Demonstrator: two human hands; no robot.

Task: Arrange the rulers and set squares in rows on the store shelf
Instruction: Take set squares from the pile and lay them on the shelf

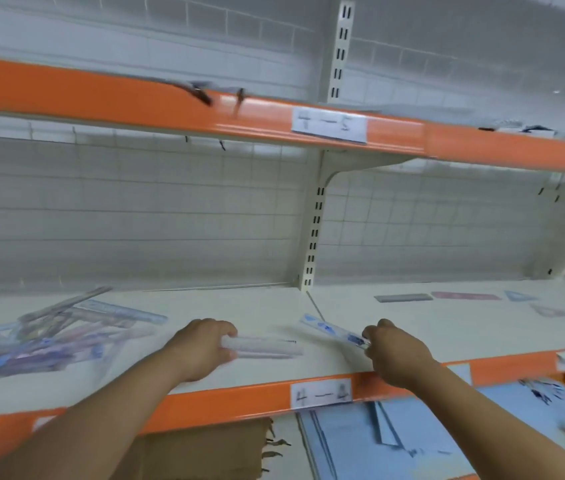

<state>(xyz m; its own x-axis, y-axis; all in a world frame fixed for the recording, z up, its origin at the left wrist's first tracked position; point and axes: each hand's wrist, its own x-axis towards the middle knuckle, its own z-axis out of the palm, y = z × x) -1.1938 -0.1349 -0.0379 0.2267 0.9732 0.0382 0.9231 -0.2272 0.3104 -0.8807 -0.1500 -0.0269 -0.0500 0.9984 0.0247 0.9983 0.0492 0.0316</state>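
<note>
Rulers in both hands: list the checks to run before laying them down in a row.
1. Left hand grips the clear ruler: ok.
2. Right hand pinches the blue-printed ruler by its end: ok.
3. Bare shelf ahead of both hands: ok.
4. Grey ruler and pink ruler lie in line at right: ok.
5. Pile at left sorted: not ok, jumbled.
6. Printed faces up: cannot tell, blurred.
</note>
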